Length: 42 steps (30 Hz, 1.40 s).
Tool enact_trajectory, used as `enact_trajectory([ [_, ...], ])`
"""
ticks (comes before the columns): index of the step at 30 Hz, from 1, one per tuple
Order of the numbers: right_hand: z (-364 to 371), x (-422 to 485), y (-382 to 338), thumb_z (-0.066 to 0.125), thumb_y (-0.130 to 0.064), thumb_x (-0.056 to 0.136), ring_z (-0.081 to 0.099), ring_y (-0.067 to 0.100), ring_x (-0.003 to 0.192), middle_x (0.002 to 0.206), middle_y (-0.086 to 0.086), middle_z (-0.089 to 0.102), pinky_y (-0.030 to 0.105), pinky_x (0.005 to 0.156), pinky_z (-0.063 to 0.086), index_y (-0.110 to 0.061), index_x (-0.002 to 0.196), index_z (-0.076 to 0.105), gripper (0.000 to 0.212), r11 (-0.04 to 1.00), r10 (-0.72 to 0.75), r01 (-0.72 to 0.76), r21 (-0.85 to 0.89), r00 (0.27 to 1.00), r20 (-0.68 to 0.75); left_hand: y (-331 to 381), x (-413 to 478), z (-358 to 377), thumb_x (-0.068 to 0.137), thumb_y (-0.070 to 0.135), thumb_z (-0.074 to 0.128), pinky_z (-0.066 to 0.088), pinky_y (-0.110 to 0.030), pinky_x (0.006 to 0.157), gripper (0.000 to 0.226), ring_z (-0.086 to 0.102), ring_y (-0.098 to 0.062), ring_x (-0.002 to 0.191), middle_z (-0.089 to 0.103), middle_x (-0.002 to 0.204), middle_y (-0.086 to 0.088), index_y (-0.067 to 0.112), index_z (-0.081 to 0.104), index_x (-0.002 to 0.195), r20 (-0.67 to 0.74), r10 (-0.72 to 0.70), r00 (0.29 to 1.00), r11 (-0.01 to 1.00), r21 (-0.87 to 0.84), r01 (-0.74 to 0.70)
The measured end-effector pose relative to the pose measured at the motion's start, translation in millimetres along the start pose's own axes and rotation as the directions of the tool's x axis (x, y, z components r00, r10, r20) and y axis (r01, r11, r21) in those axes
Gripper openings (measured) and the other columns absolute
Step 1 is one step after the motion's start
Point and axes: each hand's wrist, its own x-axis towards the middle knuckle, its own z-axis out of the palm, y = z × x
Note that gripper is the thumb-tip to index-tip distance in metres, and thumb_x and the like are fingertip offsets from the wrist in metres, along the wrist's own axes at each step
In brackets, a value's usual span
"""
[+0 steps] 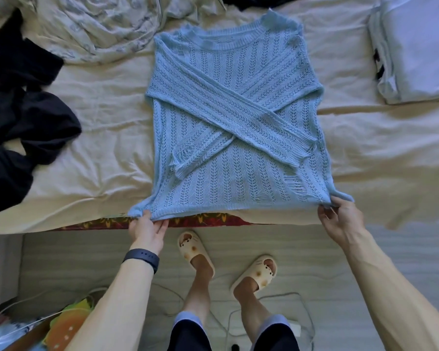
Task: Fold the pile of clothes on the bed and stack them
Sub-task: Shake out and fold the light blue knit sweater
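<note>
A light blue open-knit sweater (236,117) lies flat on the cream bed sheet (107,138), neckline away from me, its two sleeves crossed over the front. My left hand (147,230) pinches the hem's near left corner at the bed edge. My right hand (340,219) pinches the near right corner of the hem. A stack of folded pale clothes (416,46) sits at the far right of the bed. Dark unfolded garments (23,117) are heaped on the left, with a crumpled patterned white one (96,29) behind them.
The bed's near edge runs across the middle, showing a strip of red patterned mattress (200,221). Below it are the floor, my feet in cream slippers (198,249), cables (276,297) and colourful bags (69,323) at the lower left.
</note>
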Motion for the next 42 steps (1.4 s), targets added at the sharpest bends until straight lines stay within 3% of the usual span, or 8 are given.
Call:
enact_trajectory([
  [5,-17.4,-33.0,-16.1,0.052,0.003,0.099,0.054,0.010,0.066,0.086,0.003,0.063,0.016,0.046,0.047,-0.016,0.097,0.059,0.021,0.996,-0.061,0.063,0.063,0.997,-0.039,8.3,-33.6,-13.9,0.103,0.010,0.053,0.055,-0.032,0.064,0.017,0.068,-0.023,0.084,0.065,0.116,-0.013,0.013,0.050,0.119,-0.063,0.116,0.991,0.993,-0.025,-0.117],
  [9,-35.7,-65.5,-29.1,0.054,0.009,0.095,0.056,0.003,0.052,0.060,-0.008,0.065,0.016,0.048,0.045,-0.020,0.084,0.056,0.032,0.977,-0.176,0.185,0.108,0.981,-0.087,17.2,-73.3,-20.3,0.103,0.010,0.052,0.055,-0.032,0.064,0.030,0.067,-0.029,0.102,0.061,0.128,-0.015,0.011,0.047,0.133,-0.148,0.172,0.974,0.980,-0.074,-0.184],
  [14,-60.9,-94.2,-29.5,0.057,-0.001,0.096,0.056,0.012,0.071,0.081,-0.004,0.059,0.029,0.070,0.043,-0.022,0.083,0.059,0.025,0.982,-0.164,0.147,-0.117,0.975,-0.152,18.1,-113.3,-40.8,0.104,0.010,0.048,0.056,-0.038,0.070,0.030,0.063,-0.037,0.113,0.057,0.135,-0.020,0.010,0.044,0.134,-0.149,0.156,0.977,0.987,-0.006,-0.159],
  [20,-47.7,-98.3,-45.3,0.047,0.003,0.099,0.061,0.019,0.077,0.093,0.008,0.060,0.030,0.062,0.054,-0.013,0.098,0.056,0.019,0.999,-0.033,0.032,-0.015,0.998,-0.059,19.0,-134.3,-35.4,0.105,0.009,0.046,0.053,-0.033,0.068,0.034,0.062,-0.033,0.096,0.058,0.122,-0.018,0.005,0.044,0.138,-0.065,0.150,0.986,0.984,0.106,-0.143],
  [23,-18.4,-94.7,-68.8,0.045,0.000,0.101,0.060,0.019,0.077,0.090,0.007,0.058,0.030,0.065,0.053,-0.014,0.091,0.055,0.020,0.997,-0.033,0.035,0.066,0.999,-0.029,49.9,-132.9,-15.1,0.104,0.005,0.045,0.056,-0.034,0.070,0.032,0.065,-0.029,0.092,0.060,0.116,-0.016,0.006,0.047,0.136,-0.011,0.154,0.988,0.988,-0.007,-0.154],
  [28,56.5,-73.6,-121.8,0.047,-0.008,0.102,0.057,0.018,0.083,0.093,0.005,0.054,0.026,0.062,0.053,-0.016,0.107,0.056,0.013,0.995,-0.062,0.057,0.088,0.996,0.058,120.7,-113.7,51.0,0.105,0.004,0.042,0.055,-0.031,0.060,0.018,0.065,-0.023,0.080,0.060,0.095,-0.012,0.007,0.049,0.121,0.097,0.215,0.972,0.971,-0.124,-0.202],
  [37,219.5,19.2,-177.3,0.053,-0.010,0.098,0.062,0.024,0.086,0.093,0.007,0.058,0.037,0.064,0.054,-0.019,0.118,0.055,0.022,0.991,-0.133,0.132,0.030,0.991,0.030,205.1,-6.8,219.6,0.103,0.012,0.051,0.056,-0.029,0.061,0.008,0.063,-0.020,0.070,0.060,0.084,-0.009,0.010,0.054,0.096,0.160,0.252,0.955,0.964,0.041,-0.261],
  [42,292.8,84.5,-187.7,0.056,-0.010,0.097,0.063,0.025,0.091,0.109,0.012,0.059,0.036,0.062,0.054,-0.016,0.113,0.054,0.018,0.989,-0.147,0.146,-0.014,0.988,-0.049,231.5,53.9,296.9,0.101,0.009,0.052,0.057,-0.024,0.052,0.014,0.061,-0.021,0.065,0.059,0.081,-0.010,0.010,0.052,0.087,0.124,0.237,0.963,0.962,0.105,-0.250],
])
